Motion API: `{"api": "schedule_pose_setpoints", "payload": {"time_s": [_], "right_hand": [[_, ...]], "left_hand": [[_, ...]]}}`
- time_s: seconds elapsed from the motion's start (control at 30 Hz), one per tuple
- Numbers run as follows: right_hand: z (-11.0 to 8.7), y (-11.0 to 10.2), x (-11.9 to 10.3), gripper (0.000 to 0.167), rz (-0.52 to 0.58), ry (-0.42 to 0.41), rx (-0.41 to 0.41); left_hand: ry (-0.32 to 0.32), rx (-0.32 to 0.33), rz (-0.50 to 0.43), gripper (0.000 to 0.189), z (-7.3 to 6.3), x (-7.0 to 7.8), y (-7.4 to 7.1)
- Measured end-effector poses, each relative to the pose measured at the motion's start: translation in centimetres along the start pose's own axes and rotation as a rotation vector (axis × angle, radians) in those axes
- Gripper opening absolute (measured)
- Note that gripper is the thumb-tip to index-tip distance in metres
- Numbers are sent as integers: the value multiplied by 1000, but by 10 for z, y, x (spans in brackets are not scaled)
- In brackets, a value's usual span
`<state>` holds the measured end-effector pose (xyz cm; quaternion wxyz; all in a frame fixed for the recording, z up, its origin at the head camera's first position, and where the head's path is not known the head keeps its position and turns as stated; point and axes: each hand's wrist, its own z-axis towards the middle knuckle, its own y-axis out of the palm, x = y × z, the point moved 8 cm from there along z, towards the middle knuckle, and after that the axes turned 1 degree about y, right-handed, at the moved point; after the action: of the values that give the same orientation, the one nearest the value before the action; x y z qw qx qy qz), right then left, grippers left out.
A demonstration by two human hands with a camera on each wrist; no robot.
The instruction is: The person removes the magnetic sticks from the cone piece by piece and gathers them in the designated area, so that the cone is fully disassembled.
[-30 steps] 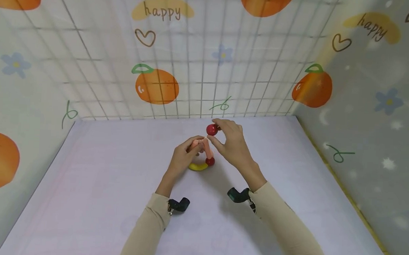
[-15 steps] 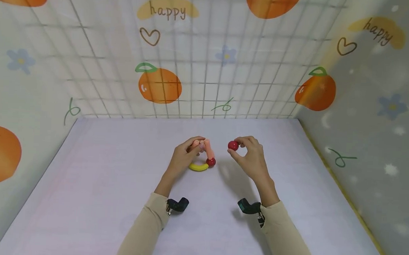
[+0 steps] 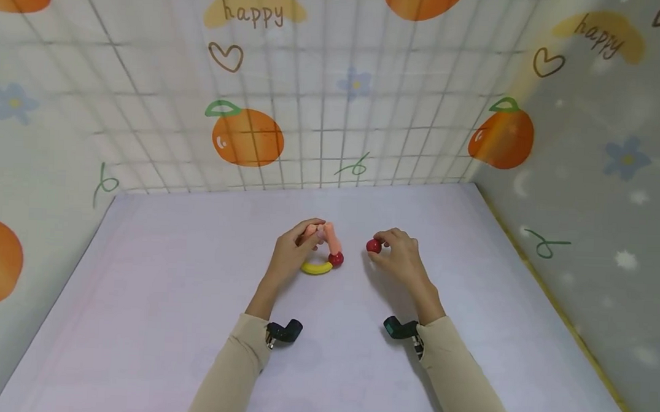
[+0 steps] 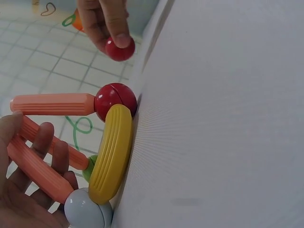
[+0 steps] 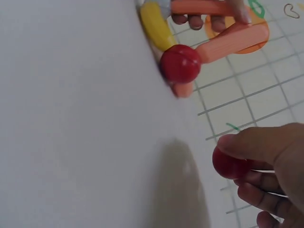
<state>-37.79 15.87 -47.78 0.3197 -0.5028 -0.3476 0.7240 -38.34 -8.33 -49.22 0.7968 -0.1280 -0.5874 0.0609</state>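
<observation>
My left hand (image 3: 290, 250) grips the upper ends of salmon-pink ridged rods (image 4: 52, 104) that lean together over the table. The rods run down to a red ball (image 4: 115, 101), a pale grey ball (image 4: 80, 209) and a green ball (image 4: 89, 170). A curved yellow rod (image 4: 112, 154) joins the red and grey balls along the tabletop. To the right, my right hand (image 3: 404, 258) pinches a loose red ball (image 3: 373, 246) between thumb and fingers, low over the table and apart from the structure.
The pale tabletop (image 3: 191, 335) meets a back wall (image 3: 322, 132) covered with a grid and fruit-print sheet. A grey sheet (image 3: 601, 199) borders the right side. Each wrist bears a black camera mount (image 3: 286, 331).
My right hand has drawn the loose red ball away from the rods' top, rightward and then down close to the table. The left hand keeps its grip in place.
</observation>
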Motion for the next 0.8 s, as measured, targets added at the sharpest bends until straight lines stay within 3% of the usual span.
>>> {"api": "schedule_pose_setpoints", "payload": {"time_s": [0.2,0.33,0.43,0.57,0.8], "right_hand": [[0,16,9,37,-45,29,-56],[0,6,5,55,-1,35,-38],[-2,-13,-8,56,75,9,8],[-6,-34,-33,36,164,-63,85],[10,-36,-78,27,225,-174,161]], "left_hand": [[-16,-3,-7,32,-3,0,0],[-14,-5,-10,31,-2,-1,0],[-20,-1,-5,32,-2,-3,1],[-31,-19,7,34,-4,-6,6],[-33,-6,-19,34,-3,-5,3]]}}
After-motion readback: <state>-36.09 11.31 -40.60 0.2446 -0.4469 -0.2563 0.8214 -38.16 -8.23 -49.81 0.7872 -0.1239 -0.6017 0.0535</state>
